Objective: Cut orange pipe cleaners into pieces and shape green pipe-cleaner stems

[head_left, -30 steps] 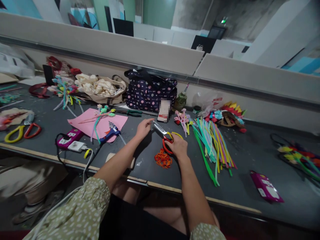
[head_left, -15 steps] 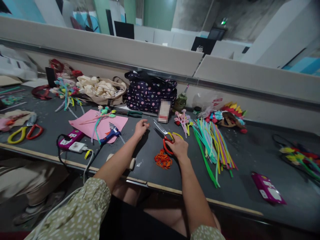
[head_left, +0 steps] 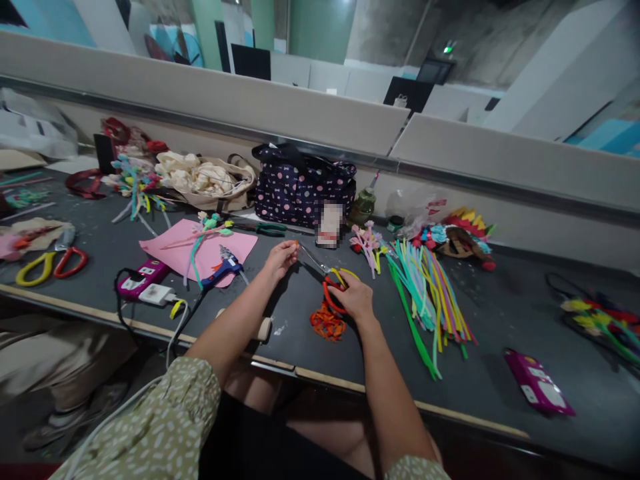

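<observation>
Scissors (head_left: 326,269) in front of the dotted bag (head_left: 295,190) look stiff, best held by their loops (head_left: 327,291), where the right hand (head_left: 357,295) grips them. Nearer the bag, the left hand (head_left: 281,261) pinches a tiny orange piece (head_left: 296,245), probably soft and light, beside the blade tips (head_left: 303,249)

Shiny metal scissor blades (head_left: 319,263)

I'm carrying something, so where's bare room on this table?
Bare table lies between the stems and rightmost box, with a smaller patch between the right hand and stems. It's crowded at left, around the pink sheet and glue gun.
</observation>
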A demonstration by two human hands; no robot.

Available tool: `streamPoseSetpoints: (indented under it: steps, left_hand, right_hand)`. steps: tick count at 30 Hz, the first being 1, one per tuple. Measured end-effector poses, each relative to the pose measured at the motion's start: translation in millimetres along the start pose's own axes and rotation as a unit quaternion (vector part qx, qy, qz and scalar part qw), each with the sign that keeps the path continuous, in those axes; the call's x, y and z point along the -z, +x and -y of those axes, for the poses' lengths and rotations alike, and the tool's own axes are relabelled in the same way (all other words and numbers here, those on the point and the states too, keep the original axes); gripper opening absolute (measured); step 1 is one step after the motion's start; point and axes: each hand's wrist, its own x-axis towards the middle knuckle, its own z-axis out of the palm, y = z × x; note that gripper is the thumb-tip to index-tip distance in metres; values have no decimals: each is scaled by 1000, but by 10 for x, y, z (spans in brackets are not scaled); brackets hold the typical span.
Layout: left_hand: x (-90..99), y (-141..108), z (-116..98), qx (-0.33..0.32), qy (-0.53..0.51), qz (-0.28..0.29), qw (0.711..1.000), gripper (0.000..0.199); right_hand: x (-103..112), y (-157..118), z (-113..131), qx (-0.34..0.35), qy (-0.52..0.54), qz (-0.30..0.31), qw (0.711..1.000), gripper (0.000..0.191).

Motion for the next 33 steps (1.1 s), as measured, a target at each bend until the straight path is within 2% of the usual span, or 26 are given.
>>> streamPoseSetpoints:
  steps: [9, 25, 33]
  left_hand:
    - [-21, -28, -5, 16, -13, 0, 1000, 12]
    - [-10, -15, -10, 53, -19, 23, 998, 18]
    - [16, 3, -3, 75, -39, 35, 996, 21]
  right_hand:
    - [-3, -3, 4, 14, -7, 2, 1000, 46]
    - [8, -3, 0, 26, -6, 2, 1000, 45]
    - [-10, 3, -20, -25, -5, -22, 999, 49]
